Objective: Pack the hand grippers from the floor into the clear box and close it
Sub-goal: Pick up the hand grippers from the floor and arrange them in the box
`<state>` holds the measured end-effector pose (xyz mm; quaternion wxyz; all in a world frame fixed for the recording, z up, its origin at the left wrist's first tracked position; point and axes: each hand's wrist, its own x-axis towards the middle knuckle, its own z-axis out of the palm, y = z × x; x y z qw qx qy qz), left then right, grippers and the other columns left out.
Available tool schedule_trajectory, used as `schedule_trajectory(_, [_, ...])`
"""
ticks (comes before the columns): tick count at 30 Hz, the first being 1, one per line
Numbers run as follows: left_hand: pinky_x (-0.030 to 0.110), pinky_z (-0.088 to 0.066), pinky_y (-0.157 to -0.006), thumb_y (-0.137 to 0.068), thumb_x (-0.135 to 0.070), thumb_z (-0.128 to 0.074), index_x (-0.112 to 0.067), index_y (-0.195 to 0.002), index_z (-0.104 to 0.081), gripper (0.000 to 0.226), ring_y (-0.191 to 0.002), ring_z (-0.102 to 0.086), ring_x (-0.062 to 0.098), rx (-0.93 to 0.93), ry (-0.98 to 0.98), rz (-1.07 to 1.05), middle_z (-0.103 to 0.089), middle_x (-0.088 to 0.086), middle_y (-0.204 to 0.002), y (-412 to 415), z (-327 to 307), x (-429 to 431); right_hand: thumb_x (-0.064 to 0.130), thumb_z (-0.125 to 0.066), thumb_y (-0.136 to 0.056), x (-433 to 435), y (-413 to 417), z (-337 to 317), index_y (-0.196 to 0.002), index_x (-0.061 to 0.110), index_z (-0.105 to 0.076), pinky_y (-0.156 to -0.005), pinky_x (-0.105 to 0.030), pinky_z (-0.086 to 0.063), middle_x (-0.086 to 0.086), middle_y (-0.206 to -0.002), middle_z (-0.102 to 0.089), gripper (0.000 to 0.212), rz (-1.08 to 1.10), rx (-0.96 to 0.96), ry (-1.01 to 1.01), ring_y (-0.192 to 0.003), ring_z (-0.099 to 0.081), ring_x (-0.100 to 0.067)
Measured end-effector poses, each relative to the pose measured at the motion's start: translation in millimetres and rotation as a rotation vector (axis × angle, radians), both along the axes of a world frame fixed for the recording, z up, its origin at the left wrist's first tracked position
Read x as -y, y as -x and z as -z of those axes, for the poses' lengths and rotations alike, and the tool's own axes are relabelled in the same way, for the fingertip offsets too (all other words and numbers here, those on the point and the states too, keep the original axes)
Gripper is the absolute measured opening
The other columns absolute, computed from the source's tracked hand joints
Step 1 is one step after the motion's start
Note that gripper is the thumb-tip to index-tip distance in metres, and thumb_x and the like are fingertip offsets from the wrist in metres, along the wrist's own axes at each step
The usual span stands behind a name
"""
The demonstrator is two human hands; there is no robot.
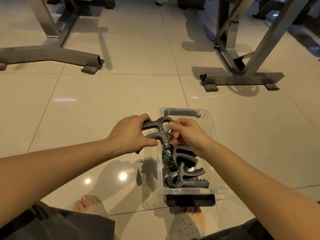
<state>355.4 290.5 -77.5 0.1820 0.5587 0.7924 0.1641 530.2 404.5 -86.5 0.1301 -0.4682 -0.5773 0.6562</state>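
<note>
Dark shorts point(69, 226) fill the bottom edge, and below them two feet in clear sandals point(91, 205) stand on a glossy beige tiled floor point(103, 101). Just beyond the right foot sits the clear box point(160, 163), open, with its long side running away from the viewer. A black latch point(190, 200) hangs at its near end. A clear panel point(150, 184), possibly the lid, shows along the box's left side.

Inside the near half of the box lie several packed grippers point(186, 162), black with metal springs, stacked against one another.

Both bare arms reach forward over the box. The left hand point(131, 134) grips the two handles of a black hand gripper point(155, 126), fingers curled over the far handle and thumb under the near one. That gripper is held above the box's far left rim, handles pointing left and spring end over the box. The right hand point(188, 134) meets it there, thumb tip against the arch and fingers curled by the spring.

Farther off, grey metal frames point(52, 54) stand left and right on the floor.
</note>
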Motion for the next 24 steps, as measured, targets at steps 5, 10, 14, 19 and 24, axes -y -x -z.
schedule_trajectory(5, [0.033,-0.052,-0.068,-0.071,-0.066,-0.077,-0.029,-0.115,-0.059,0.060,-0.077,-0.064,0.014,0.223,0.135,0.004,-0.065,-0.006,-0.094,-2,-16,-3,0.015,-0.063,-0.098,-10,-1,-16,-0.106,-0.002,-0.062,-0.063,-0.033,-0.051,-0.011,-0.078,-0.059,0.019,-0.051,0.006,-0.136,-0.070,-0.055,-0.026])
schedule_trajectory(10, [0.026,-0.051,-0.076,-0.084,-0.046,-0.076,-0.026,-0.120,-0.067,0.042,-0.088,-0.069,0.013,0.558,0.030,-0.072,-0.072,-0.002,-0.096,7,-30,-10,0.015,-0.062,-0.099,-11,2,-34,-0.106,-0.001,-0.068,-0.069,-0.035,-0.045,-0.016,-0.086,-0.062,0.018,-0.284,-0.018,-0.264,-0.077,-0.057,-0.025])
schedule_trajectory(14, [0.016,-0.045,-0.065,-0.087,-0.025,-0.076,-0.022,-0.116,-0.071,0.029,-0.078,-0.070,0.010,0.656,-0.002,-0.076,-0.077,0.003,-0.086,5,-36,-12,0.015,-0.063,-0.098,-4,4,-37,-0.108,0.000,-0.067,-0.066,-0.027,-0.046,-0.014,-0.080,-0.058,0.018,-0.414,-0.042,-0.295,-0.072,-0.053,-0.020])
schedule_trajectory(19, [0.037,-0.056,-0.071,-0.093,-0.019,-0.068,-0.030,-0.123,-0.066,0.033,-0.081,-0.069,0.027,0.581,-0.052,-0.077,-0.072,0.011,-0.087,5,-37,-14,0.021,-0.061,-0.100,0,7,-28,-0.112,0.007,-0.066,-0.073,-0.036,-0.052,-0.004,-0.083,-0.065,0.019,-0.363,0.015,-0.388,-0.073,-0.060,-0.018])
schedule_trajectory(24, [0.042,-0.061,-0.079,-0.097,-0.010,-0.062,-0.023,-0.129,-0.063,0.035,-0.059,-0.062,0.015,0.688,-0.231,-0.367,-0.059,0.011,-0.075,23,-37,-19,0.042,-0.059,-0.097,-5,-4,-22,-0.133,0.021,-0.053,-0.087,-0.040,-0.055,0.009,-0.113,-0.062,0.041,-0.245,0.243,-0.877,-0.097,-0.060,-0.008])
